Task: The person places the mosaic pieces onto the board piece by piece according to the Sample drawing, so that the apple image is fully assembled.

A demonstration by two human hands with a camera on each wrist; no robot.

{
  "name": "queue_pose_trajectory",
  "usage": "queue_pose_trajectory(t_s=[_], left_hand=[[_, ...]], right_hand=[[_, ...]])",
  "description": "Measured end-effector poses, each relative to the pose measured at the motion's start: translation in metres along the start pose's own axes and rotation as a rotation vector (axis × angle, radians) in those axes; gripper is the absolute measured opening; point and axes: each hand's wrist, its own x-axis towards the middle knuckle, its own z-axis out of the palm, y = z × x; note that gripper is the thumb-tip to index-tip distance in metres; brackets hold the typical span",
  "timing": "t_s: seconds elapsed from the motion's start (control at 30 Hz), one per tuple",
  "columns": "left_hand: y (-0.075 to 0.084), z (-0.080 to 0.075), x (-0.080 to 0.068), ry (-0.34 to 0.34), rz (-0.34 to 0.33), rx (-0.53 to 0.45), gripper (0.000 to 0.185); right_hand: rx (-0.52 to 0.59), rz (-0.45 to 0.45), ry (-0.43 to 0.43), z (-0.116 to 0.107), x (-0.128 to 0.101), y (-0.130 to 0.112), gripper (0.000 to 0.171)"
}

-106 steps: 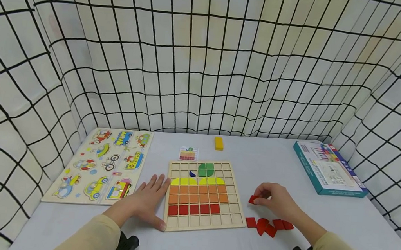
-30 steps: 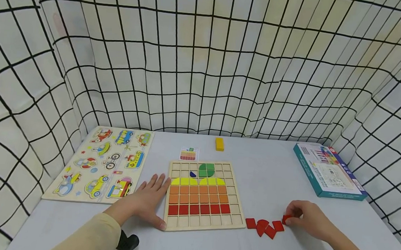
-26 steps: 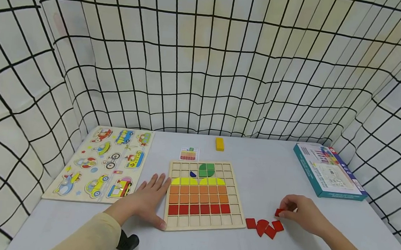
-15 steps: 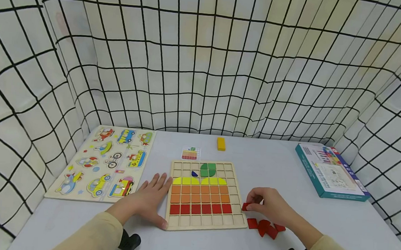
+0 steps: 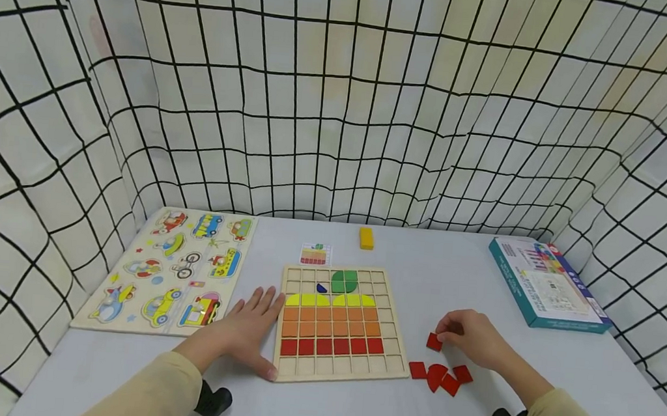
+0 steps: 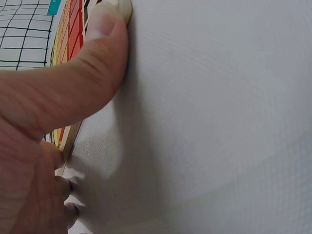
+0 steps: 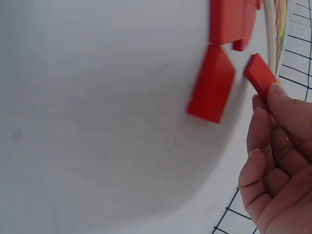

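Note:
A wooden grid board [image 5: 337, 370] lies at the table's middle, filled with yellow, orange and red tile rows under green and blue pieces. My left hand [image 5: 254, 322] lies flat on the table with its thumb [image 6: 73, 83] along the board's [image 6: 68, 44] left edge. To the right of the board, my right hand [image 5: 446, 334] pinches a red square tile [image 5: 433, 341] just above the table. In the right wrist view the same tile [image 7: 260, 76] sits at my fingertips [image 7: 275, 92]. Several loose red tiles [image 5: 440, 375] lie below it, one [image 7: 211, 84] close by.
A vehicle peg puzzle [image 5: 172, 270] lies at the left. A small pattern card [image 5: 313, 254] and a yellow block [image 5: 366, 237] sit behind the board. A teal box [image 5: 545, 283] lies at the far right. Black-gridded white netting [image 5: 341, 104] walls the table.
My right hand picked a red tile from the pile's right end, carried it to the board's right edge, then drew back to the right with it. The left hand stayed put.

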Motion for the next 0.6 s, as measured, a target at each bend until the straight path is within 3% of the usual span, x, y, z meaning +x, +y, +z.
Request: queue_pose_trajectory(t_s=[0.23, 0.47, 0.6], left_hand=[[-0.001, 0.001, 0.001, -0.002, 0.000, 0.002, 0.132], [-0.001, 0.001, 0.001, -0.004, 0.003, 0.015, 0.132], [0.001, 0.000, 0.001, -0.005, 0.001, 0.011, 0.132]], right_hand=[[0.011, 0.019, -0.004, 0.001, -0.004, 0.008, 0.008], [0.045, -0.048, -0.159, 0.003, -0.017, 0.004, 0.015], [0.015, -0.033, -0.176, 0.007, -0.021, 0.006, 0.020]])
